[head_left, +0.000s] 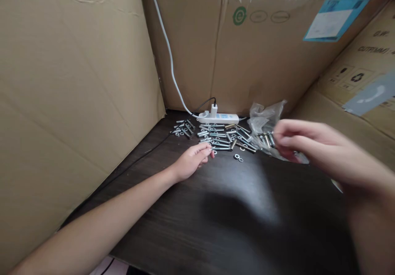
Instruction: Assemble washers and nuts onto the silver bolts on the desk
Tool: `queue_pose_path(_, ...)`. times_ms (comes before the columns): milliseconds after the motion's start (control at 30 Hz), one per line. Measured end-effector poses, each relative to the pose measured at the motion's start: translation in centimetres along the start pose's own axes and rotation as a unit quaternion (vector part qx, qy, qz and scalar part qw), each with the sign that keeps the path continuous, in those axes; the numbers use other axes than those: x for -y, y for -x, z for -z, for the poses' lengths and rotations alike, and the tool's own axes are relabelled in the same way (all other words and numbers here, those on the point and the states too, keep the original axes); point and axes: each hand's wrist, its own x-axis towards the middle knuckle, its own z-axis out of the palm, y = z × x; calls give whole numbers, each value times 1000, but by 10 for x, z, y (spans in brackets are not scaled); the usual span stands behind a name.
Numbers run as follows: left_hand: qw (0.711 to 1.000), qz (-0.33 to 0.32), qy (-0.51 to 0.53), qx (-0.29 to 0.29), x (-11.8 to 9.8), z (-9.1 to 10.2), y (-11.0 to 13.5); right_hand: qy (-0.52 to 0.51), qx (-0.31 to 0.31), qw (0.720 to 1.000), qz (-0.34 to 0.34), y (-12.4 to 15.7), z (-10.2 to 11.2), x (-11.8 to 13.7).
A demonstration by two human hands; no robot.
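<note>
My left hand (195, 160) is closed in a pinch at the near edge of a group of metal bolts (220, 135). A tiny bit of something shiny shows at its fingertips, too small to name. To the right, my right hand (308, 143) is blurred by motion, its fingers curled in towards the thumb. Whatever it may hold is hidden. Just beyond it lies a clear plastic bag (262, 119) with several bolts (268, 138) in or on it. A nut (236, 156) and a washer (241, 160) lie on the dark table between the hands.
A white power strip (228, 118) with a plugged-in charger (214, 109) stands behind the bolts. Its white cable (169, 49) runs upward; a black cable (138, 158) crosses the table at left. Cardboard walls (191, 40) enclose the back and sides. More bolts (185, 129) lie at left.
</note>
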Motion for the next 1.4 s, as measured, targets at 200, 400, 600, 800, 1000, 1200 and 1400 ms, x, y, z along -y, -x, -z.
queue_pose_path(200,999,-15,-29,-3,-3,0,1,23,106,993,-49,-73,-64,-24)
queue_pose_path(400,997,-11,-79,-6,-3,1,2,204,111,972,-36,-69,-65,-38)
queue_pose_path(600,992,-24,-124,2,-3,1,2,228,109,967,-35,-72,-70,-35)
queue_pose_path(800,986,-45,-158,13,-4,1,3,201,122,971,-41,-72,-75,-40)
queue_pose_path(1000,978,-62,-197,17,-4,1,3,203,140,969,-33,-70,-72,-32)
queue_pose_path(1200,968,-89,-233,30,1,3,2,60,135,988,49,-58,-78,10)
queue_pose_path(1400,960,-92,-263,26,4,3,2,2,122,987,105,-50,-99,30)
